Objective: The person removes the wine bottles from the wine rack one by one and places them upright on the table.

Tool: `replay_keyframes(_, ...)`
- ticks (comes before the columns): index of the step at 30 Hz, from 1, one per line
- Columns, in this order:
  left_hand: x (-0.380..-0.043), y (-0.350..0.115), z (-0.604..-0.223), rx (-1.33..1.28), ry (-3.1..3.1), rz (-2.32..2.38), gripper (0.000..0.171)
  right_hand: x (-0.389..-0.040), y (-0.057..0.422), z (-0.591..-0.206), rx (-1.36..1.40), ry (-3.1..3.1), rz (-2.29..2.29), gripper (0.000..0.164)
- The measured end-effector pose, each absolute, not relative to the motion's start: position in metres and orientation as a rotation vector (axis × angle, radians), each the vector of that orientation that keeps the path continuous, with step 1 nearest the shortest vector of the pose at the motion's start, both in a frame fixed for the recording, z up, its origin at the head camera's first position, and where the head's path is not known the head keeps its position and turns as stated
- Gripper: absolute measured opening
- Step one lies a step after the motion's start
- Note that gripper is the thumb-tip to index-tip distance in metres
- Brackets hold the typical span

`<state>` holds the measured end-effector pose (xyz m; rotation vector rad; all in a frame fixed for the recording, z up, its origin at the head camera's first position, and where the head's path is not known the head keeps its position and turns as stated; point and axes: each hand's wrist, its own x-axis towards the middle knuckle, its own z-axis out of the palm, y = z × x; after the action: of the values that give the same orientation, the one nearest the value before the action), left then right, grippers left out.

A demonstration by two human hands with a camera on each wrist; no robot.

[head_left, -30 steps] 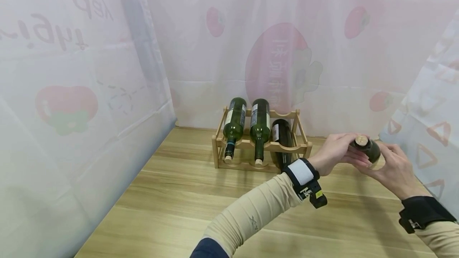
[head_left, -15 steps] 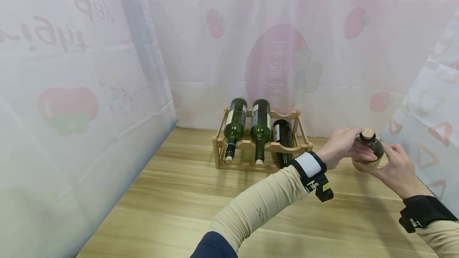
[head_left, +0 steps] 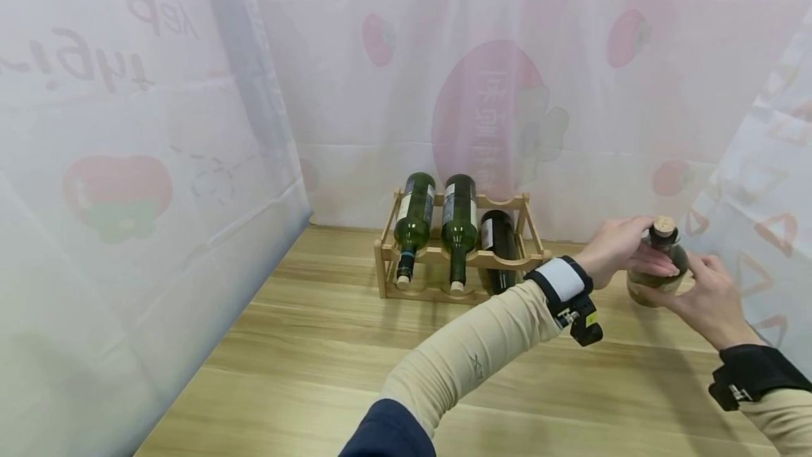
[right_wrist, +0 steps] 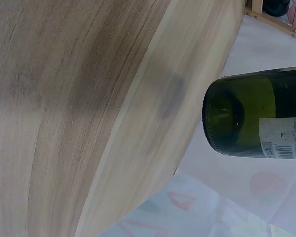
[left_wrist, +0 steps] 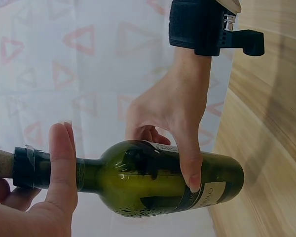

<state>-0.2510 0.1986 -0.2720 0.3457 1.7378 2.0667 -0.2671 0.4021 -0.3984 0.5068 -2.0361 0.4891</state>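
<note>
Both hands hold a green wine bottle (head_left: 680,257) upright at the right side of the head view, its cork (head_left: 664,226) on top. My left hand (head_left: 618,249) wraps its fingers around the neck. My right hand (head_left: 713,298) grips the lower body from the right, the thumb lying across the label in the left wrist view. That view shows the bottle (left_wrist: 133,185) sideways. In the right wrist view the bottle's base (right_wrist: 227,116) appears over the table, and the right hand is out of that frame.
A wooden wine rack (head_left: 433,254) stands at the back centre of the table (head_left: 304,344). Two green bottles, the left one (head_left: 415,214) and the middle one (head_left: 459,217), lie on its upper level, corks forward. A darker bottle (head_left: 501,238) lies lower at right. Printed curtains (head_left: 342,90) surround the table.
The held bottle has gone from tilted towards the camera to upright, moving slightly right. My left hand moved right and away with the neck. The rack and its bottles stayed put.
</note>
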Motion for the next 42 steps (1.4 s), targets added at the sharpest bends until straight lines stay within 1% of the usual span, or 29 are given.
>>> replay_keyframes(5, -0.252, 0.206, -0.267, 0.270, 1.734, 2.076, 0.036, -0.265, 0.404, -0.397, 0.472, -2.070, 0.481, 0.085)
replay_keyframes(15, -0.256, 0.222, -0.260, 0.171, 1.709, 2.094, 0.036, -0.262, 0.409, -0.398, 0.432, -2.095, 0.474, 0.082)
replay_keyframes(29, -0.262, 0.238, -0.248, 0.159, 1.789, 2.006, 0.041, -0.259, 0.412, -0.395, 0.354, -2.129, 0.512, 0.086)
replay_keyframes(37, -0.261, 0.246, -0.242, 0.116, 1.852, 1.973, 0.052, -0.256, 0.412, -0.396, 0.267, -2.173, 0.573, 0.069)
replay_keyframes(42, -0.260, 0.246, -0.242, 0.138, 1.930, 1.912, 0.058, -0.255, 0.411, -0.397, 0.223, -2.207, 0.602, 0.060)
